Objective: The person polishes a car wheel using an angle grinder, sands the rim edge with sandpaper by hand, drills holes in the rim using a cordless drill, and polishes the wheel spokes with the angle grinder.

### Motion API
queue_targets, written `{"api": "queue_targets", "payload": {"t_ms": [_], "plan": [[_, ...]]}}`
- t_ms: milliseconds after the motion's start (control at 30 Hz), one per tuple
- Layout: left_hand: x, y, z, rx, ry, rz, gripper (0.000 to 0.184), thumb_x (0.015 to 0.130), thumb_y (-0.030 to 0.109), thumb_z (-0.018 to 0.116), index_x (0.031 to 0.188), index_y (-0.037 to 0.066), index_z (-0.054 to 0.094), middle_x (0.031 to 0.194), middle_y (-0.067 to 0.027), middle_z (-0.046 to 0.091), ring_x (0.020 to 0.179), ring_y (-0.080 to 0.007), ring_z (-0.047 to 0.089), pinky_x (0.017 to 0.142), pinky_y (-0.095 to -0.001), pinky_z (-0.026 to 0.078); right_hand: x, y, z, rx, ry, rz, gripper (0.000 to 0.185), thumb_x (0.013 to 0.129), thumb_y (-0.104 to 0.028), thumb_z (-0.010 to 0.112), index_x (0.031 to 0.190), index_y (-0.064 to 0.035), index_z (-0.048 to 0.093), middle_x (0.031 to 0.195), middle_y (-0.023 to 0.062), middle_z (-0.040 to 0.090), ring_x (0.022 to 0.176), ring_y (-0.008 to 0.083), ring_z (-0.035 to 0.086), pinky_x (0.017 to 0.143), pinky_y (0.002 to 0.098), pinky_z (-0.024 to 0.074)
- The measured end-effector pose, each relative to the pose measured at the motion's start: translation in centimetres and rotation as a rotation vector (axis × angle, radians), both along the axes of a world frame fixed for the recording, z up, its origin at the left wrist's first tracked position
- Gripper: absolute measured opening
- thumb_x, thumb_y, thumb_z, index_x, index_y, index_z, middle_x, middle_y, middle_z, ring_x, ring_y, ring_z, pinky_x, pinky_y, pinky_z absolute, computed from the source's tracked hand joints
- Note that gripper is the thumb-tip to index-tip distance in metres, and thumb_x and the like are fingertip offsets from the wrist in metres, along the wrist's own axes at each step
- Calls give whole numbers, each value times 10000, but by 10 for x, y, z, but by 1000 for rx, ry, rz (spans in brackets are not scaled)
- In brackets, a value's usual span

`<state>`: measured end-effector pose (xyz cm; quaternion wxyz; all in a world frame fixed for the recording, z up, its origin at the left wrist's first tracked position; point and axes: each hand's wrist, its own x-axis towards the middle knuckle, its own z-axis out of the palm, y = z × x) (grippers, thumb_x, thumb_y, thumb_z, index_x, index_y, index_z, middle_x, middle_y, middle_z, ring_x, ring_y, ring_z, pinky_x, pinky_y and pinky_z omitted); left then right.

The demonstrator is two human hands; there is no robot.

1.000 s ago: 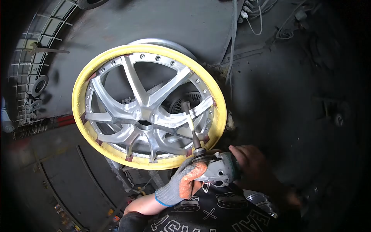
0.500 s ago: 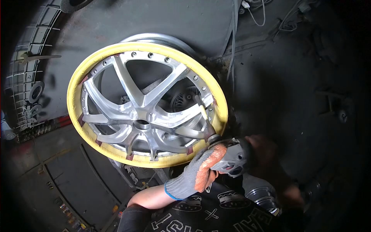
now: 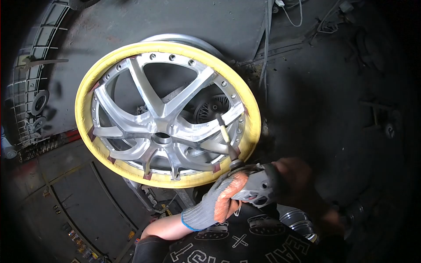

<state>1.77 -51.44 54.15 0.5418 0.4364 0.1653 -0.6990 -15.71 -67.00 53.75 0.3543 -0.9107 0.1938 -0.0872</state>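
A large alloy wheel (image 3: 149, 94) with silver spokes and yellow tape around its rim (image 3: 256, 107) lies tilted in front of me. My left hand (image 3: 223, 197), in a grey and orange glove, is wrapped around the front of a grey grinder (image 3: 256, 182). From the grinder a slim spindle with a pale yellow sleeve (image 3: 225, 134) points up over the right-hand spokes; whether it touches the metal I cannot tell. My right hand (image 3: 291, 173) is closed on the grinder's rear end, dim and partly in shadow. Dark reddish tape patches sit at the spoke ends.
Another wheel (image 3: 217, 107) shows through the spokes, and a shiny wheel part (image 3: 296, 219) stands by my right side. A wire rack (image 3: 39, 57) runs along the left. Cables (image 3: 265, 48) hang at the top right. A metal frame (image 3: 114, 197) lies at the lower left.
Both hands and the grinder have shifted slightly left and up. The spindle's tip has moved left over the spokes. The wheel appears only slightly shifted in view.
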Motion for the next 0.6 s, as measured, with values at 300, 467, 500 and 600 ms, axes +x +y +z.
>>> {"api": "queue_targets", "payload": {"t_ms": [300,467,500,600], "plan": [[1,-3,1,71,51,135,569,856,303,641,1281,-25,454,1209,-189,570,1075,-300,594,877,-419,505,6,-1,6,29,20,9,701,525,-207,781,1148,-13,526,1027,173,582,901,345,607,782,440,503],[3,-22,-1,-37,51,72,532,870,300,614,1288,10,456,1224,-180,559,1092,-309,583,916,-442,488,3,-10,12,-64,28,-57,674,540,-202,776,1139,-17,528,1026,175,583,886,343,613,777,436,506],[3,-21,-2,-35,69,76,534,870,298,612,1290,9,454,1225,-180,558,1091,-309,583,914,-441,488,4,-11,17,-70,45,-57,669,543,-197,771,1141,-20,529,1024,174,583,890,343,612,782,439,505],[3,-12,-3,-14,62,79,543,870,298,611,1298,6,450,1227,-183,558,1090,-307,583,915,-442,485,5,-8,19,-61,73,-35,668,542,-188,765,1147,-26,531,1021,168,584,899,343,610,789,444,501]]}}
